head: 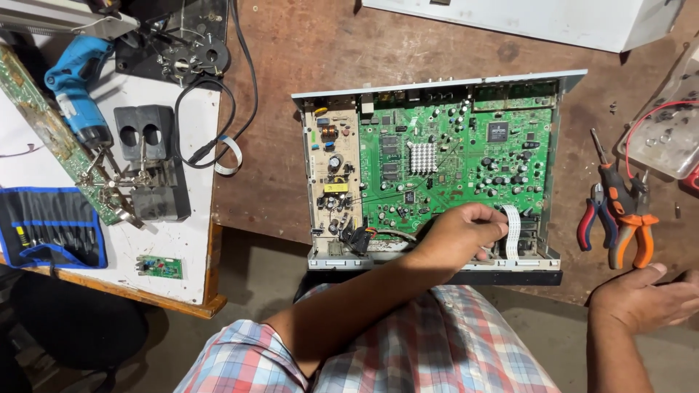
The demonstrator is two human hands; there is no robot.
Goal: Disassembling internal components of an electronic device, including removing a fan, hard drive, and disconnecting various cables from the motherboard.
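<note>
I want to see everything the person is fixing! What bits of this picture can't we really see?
- Left hand, head view: its fingertips curl down by the white ribbon cable, hiding what they pinch.
- Right hand: cut off by the right edge.
- Green circuit board: its parts are too small to tell apart.
- Clear plastic box: cut off by the right edge; contents unclear.
</note>
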